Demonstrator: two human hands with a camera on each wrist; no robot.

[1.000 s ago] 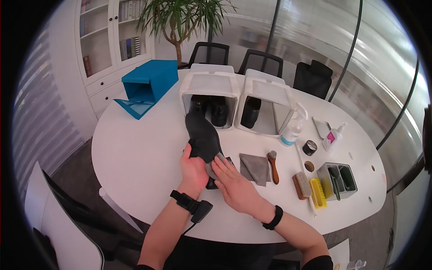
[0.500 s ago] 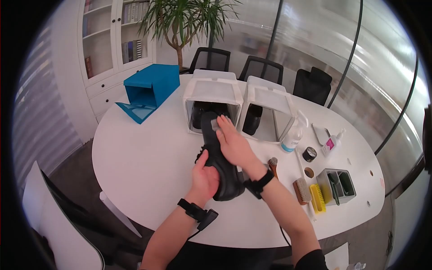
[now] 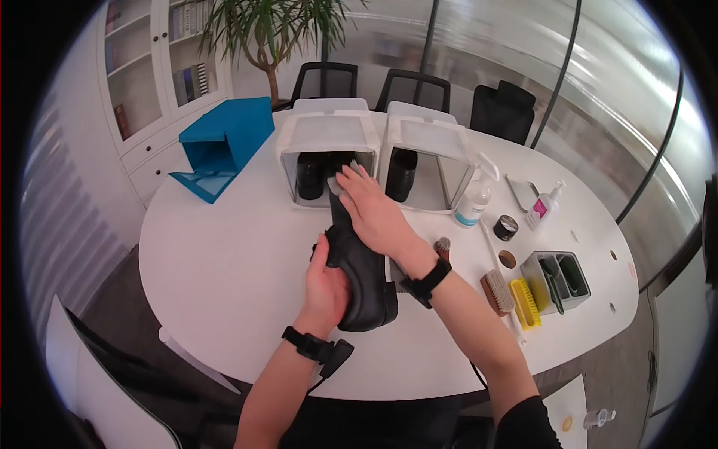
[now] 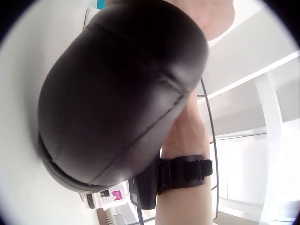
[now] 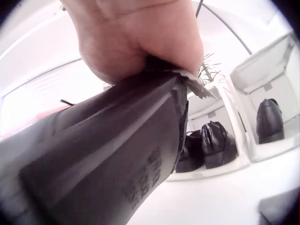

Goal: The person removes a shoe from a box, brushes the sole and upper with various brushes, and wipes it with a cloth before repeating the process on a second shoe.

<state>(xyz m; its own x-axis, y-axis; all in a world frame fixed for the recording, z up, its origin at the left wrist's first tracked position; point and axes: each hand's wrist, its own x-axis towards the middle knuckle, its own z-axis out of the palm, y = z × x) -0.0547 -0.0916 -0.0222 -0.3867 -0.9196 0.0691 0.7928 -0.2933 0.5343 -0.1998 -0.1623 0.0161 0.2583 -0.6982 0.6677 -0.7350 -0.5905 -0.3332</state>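
My left hand [image 3: 327, 293] grips a black leather shoe [image 3: 364, 288] from its left side, thumb up along it. The shoe is tipped over the table, its far end pointing at the left white shoe box [image 3: 286, 196]. My right hand [image 3: 376, 217] lies along the shoe's far end, fingers nearly straight, pressing a grey cloth [image 3: 333, 185] whose edges show around the fingers. Raised lettering shows on the shoe's underside in the right wrist view. The left wrist view shows its rounded, stitched near end [image 4: 122, 93] close up. My left fingertips are hidden behind the shoe.
Black shoes [image 3: 310, 176] sit in the left box, one shoe [image 3: 402, 176] in the right box [image 3: 465, 176]. To the right stand a spray bottle [image 3: 472, 202], polish jar [image 3: 505, 227], brushes [image 3: 496, 292] and a grey caddy [image 3: 572, 299]. A blue box [image 3: 247, 135] lies at back left.
The shoe has turned and moved nearer me, its near end now toward me on the right. My right hand has slid with the cloth from the shoe's near part to its far end.
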